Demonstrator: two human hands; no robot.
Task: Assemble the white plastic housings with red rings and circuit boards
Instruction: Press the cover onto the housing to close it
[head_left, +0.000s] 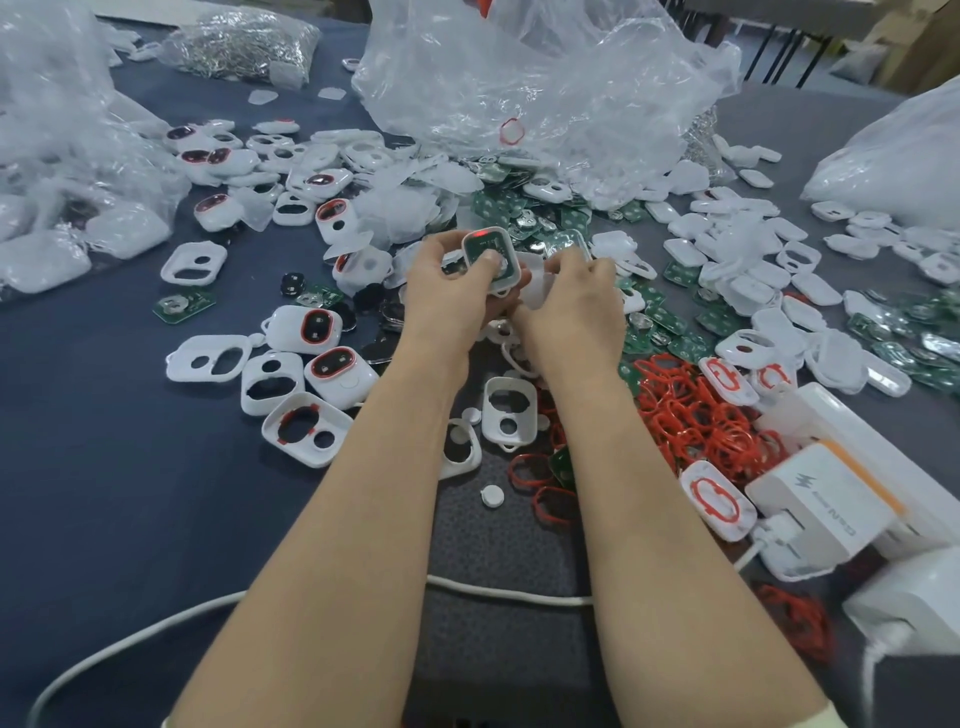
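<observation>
1. Broadly, the table (104, 493), covered in dark blue cloth, carries everything, and a white cable (156, 629) trails across its near part
2. A crumpled clear plastic bag (545, 78) stands at the far middle, with loose parts spilling from under it
3. Empty white housings (298, 428) lie scattered over the left half, some with a red ring already seated round the larger opening
4. A heap of red rings (691, 410) lies to the right of the forearms, near a white charger block (821, 512)
5. Green circuit boards (519, 213) are piled just beyond the hands, under the bag's edge
6. The left hand (447, 296) grips the held housing (491, 257) above the table's middle, fingers curled behind it and thumb pressed on the inside
7. The right hand (576, 301) is just beside it, fingers curled and pinching a white piece (537, 283); what that piece is cannot be told
8. A green board (488, 254) sits inside the held housing under the thumb, with a small red glow at its far end
</observation>
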